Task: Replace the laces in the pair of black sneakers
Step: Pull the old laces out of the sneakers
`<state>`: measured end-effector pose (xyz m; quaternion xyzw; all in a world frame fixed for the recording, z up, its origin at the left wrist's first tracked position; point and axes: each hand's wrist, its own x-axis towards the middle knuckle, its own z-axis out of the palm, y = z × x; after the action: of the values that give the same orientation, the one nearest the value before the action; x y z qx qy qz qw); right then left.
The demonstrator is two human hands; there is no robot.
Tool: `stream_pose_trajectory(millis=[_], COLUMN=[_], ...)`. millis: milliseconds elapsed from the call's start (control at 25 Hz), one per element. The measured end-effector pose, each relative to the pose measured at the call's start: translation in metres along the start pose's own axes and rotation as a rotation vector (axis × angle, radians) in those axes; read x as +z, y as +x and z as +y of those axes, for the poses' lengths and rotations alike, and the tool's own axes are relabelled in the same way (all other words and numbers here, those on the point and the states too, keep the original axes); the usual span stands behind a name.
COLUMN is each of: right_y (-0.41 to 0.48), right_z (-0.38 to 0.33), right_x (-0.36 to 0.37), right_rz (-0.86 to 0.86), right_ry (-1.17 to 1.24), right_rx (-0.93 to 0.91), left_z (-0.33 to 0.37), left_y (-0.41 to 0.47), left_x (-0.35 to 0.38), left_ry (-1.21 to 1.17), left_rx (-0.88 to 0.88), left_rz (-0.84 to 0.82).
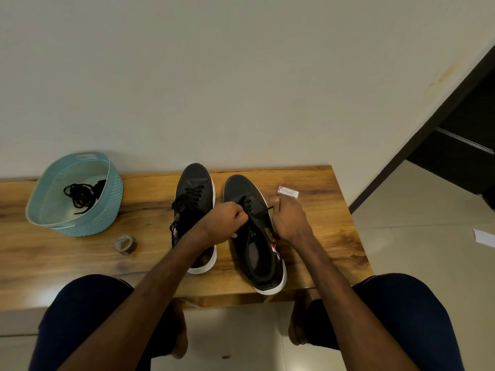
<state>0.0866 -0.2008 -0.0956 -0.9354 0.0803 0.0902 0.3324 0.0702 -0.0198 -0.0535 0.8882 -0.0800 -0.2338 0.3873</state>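
while both hands sit at one shoe of the pair, the wooden tabletop carries the following. item one: first sneaker, black with a white sole, toe toward twelve o'clock, fully threaded with black lacing, loose ends trailing off its nine o'clock side; the left forearm crosses over its heel. item two: second sneaker, same make, just beside the first at its three o'clock and set a little nearer six o'clock, heel at the front edge of the tabletop, opening and insole exposed. item three: lace, black, run through the forward eyelets of the second sneaker, one end coming out toward three o'clock. left hand: over the tongue of the second sneaker, fingers curled, grip closed on the lace. right hand: at the three o'clock flank of the same sneaker, grip pinching the other strand of the lace, whose tip shows just past the thumb. item four: teal basket, at nine o'clock of the pair, well apart, tipped so its mouth faces the camera. item five: spare laces, black, tangled inside the basket. item six: roll of tape, at six o'clock of the basket, near it. item seven: small box, white with printing too small to read, at two o'clock of the second sneaker. off the tabletop: sheet of paper on the tiled floor at three o'clock; knees in dark trousers at six o'clock.
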Motion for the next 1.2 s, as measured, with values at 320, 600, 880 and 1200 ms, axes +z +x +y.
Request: stream_pose_trajectory(millis=[320, 600, 880, 1200], right_y=[-0.033, -0.035, -0.019, -0.015], right_z=[-0.008, -0.013, 0.006, 0.004], right_x=[-0.007, -0.005, 0.003, 0.009], right_rz=[-0.131, -0.202, -0.012, 0.010], right_ry=[-0.159, -0.241, -0.256, -0.211], right_rx=[-0.326, -0.429, -0.128, -0.105], left_z=[-0.001, 0.009, 0.007, 0.007], left_y=[0.012, 0.010, -0.001, -0.021], left_x=[0.023, 0.027, 0.008, -0.019], left_ry=[0.310, 0.184, -0.240, -0.134], left_rx=[0.075, -0.017, -0.117, -0.098], left_rz=[0.202, 0.314, 0.179, 0.225])
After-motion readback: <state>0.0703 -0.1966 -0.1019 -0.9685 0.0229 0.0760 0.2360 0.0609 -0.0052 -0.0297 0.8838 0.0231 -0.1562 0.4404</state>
